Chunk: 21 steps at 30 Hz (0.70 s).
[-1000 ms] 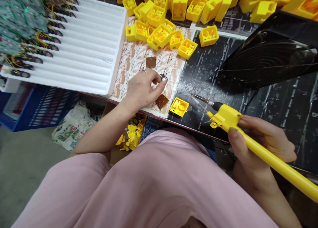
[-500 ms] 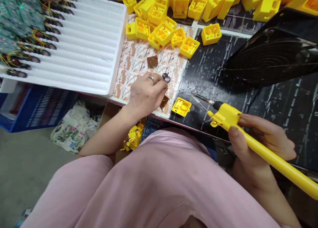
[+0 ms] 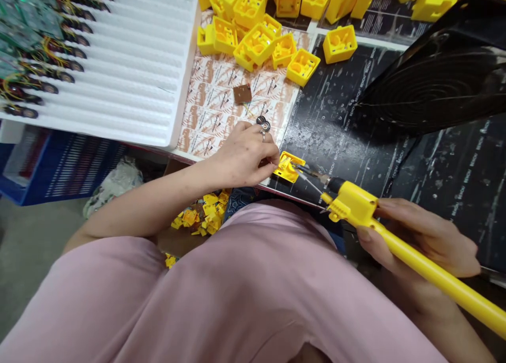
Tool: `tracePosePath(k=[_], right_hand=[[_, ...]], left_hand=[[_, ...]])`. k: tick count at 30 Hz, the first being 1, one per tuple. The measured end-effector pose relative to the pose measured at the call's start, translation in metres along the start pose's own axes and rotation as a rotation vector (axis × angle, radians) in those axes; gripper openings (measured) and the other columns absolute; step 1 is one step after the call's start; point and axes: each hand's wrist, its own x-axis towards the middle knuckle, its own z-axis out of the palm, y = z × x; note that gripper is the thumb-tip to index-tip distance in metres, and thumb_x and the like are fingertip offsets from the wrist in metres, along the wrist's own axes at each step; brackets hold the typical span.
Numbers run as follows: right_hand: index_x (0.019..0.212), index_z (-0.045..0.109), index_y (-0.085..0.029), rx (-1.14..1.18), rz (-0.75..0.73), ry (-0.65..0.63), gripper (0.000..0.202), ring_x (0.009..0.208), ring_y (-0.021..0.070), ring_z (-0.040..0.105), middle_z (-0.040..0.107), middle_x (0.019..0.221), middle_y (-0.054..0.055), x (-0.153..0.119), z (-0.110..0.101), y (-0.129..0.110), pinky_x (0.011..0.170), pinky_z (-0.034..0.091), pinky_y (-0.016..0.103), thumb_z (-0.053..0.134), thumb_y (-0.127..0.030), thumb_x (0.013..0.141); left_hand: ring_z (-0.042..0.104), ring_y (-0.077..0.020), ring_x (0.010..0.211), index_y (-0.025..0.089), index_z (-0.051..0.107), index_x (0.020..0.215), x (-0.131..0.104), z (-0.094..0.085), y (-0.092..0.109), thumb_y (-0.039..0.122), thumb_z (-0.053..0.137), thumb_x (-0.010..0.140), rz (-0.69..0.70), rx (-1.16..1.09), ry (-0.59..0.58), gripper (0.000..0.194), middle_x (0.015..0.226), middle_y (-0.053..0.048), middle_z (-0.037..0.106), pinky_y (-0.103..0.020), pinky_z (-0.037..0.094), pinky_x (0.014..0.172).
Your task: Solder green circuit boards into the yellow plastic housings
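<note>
My right hand (image 3: 419, 236) is wrapped round a yellow soldering tool (image 3: 419, 263), whose metal tip reaches over a small open yellow case (image 3: 290, 168) at the table's front edge. At the left side of that case, the fingertips of my left hand (image 3: 251, 155) are pressed together; what they pinch is too small to make out. Two small round black parts (image 3: 263, 124) lie just beyond my left knuckles. Behind them a brown square piece (image 3: 242, 94) rests on the patterned sheet, with a thin wire near it.
Yellow housings (image 3: 259, 44) are heaped at the back. A white ridged foam tray (image 3: 138, 68) with green circuit boards and wired parts stands at the left, above a blue crate (image 3: 71, 168). A black round-fronted device (image 3: 430, 89) stands at the right.
My left hand has moved right and nearer to me, up to the small case. The tool in my right hand has shifted left, and its tip is now over the case.
</note>
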Motion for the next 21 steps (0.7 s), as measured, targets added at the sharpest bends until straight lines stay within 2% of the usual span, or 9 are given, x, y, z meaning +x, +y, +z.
tracePosePath(k=[3, 5, 6, 8, 11, 17, 21], right_hand=[[0.104, 0.067, -0.026, 0.042, -0.283, -0.1, 0.027, 0.067, 0.0188, 0.075, 0.075, 0.078, 0.001, 0.014, -0.002, 0.001, 0.053, 0.063, 0.028, 0.081, -0.022, 0.081], [0.096, 0.065, -0.026, 0.051, -0.397, -0.189, 0.021, 0.058, 0.0156, 0.071, 0.073, 0.071, -0.001, 0.023, -0.003, 0.001, 0.045, 0.057, 0.022, 0.08, -0.021, 0.083], [0.092, 0.064, -0.026, 0.047, -0.409, -0.257, 0.016, 0.056, 0.0146, 0.07, 0.072, 0.07, -0.002, 0.026, -0.003, 0.001, 0.043, 0.055, 0.021, 0.078, -0.023, 0.085], [0.089, 0.062, -0.029, 0.018, -0.364, -0.277, 0.012, 0.057, 0.0155, 0.071, 0.072, 0.07, -0.003, 0.027, -0.003, -0.001, 0.043, 0.055, 0.023, 0.074, -0.025, 0.088], [0.089, 0.06, -0.03, -0.023, -0.336, -0.242, 0.013, 0.06, 0.0167, 0.072, 0.071, 0.071, -0.004, 0.024, -0.002, -0.006, 0.044, 0.056, 0.025, 0.072, -0.025, 0.089], [0.093, 0.056, -0.028, 0.01, -0.42, -0.182, 0.024, 0.06, 0.0144, 0.071, 0.071, 0.069, -0.004, 0.027, 0.005, -0.008, 0.045, 0.054, 0.021, 0.077, -0.02, 0.085], [0.085, 0.056, -0.025, -0.037, -0.505, -0.215, 0.025, 0.056, 0.0118, 0.069, 0.07, 0.066, -0.004, 0.033, 0.004, -0.008, 0.042, 0.05, 0.018, 0.081, -0.024, 0.084]], left_hand=[[0.06, -0.0221, 0.087, 0.021, 0.071, 0.077, 0.004, 0.0, 0.005, 0.027, 0.054, 0.087, 0.024, 0.047, -0.016, 0.021, 0.085, -0.003, 0.073, -0.04, 0.037, 0.083], [0.06, -0.0218, 0.086, 0.02, 0.07, 0.076, 0.006, 0.0, 0.007, 0.026, 0.054, 0.087, 0.043, 0.07, -0.023, 0.021, 0.083, -0.003, 0.073, -0.039, 0.037, 0.08], [0.06, -0.0221, 0.085, 0.02, 0.07, 0.075, 0.007, 0.0, 0.007, 0.025, 0.054, 0.087, 0.05, 0.081, -0.026, 0.021, 0.082, -0.003, 0.072, -0.039, 0.037, 0.079], [0.06, -0.0224, 0.085, 0.02, 0.071, 0.076, 0.009, 0.0, 0.007, 0.025, 0.054, 0.086, 0.061, 0.089, -0.032, 0.02, 0.082, -0.003, 0.072, -0.039, 0.037, 0.077], [0.06, -0.022, 0.084, 0.021, 0.072, 0.08, 0.009, -0.001, 0.005, 0.026, 0.054, 0.087, 0.074, 0.07, -0.032, 0.02, 0.085, -0.004, 0.073, -0.038, 0.038, 0.077], [0.06, -0.0232, 0.089, 0.021, 0.072, 0.078, 0.009, 0.002, 0.005, 0.027, 0.054, 0.088, 0.075, 0.098, -0.014, 0.022, 0.086, -0.004, 0.073, -0.04, 0.039, 0.081], [0.059, -0.0237, 0.089, 0.021, 0.072, 0.076, 0.01, 0.003, 0.005, 0.027, 0.053, 0.087, 0.089, 0.113, -0.009, 0.023, 0.085, -0.004, 0.072, -0.041, 0.039, 0.081]])
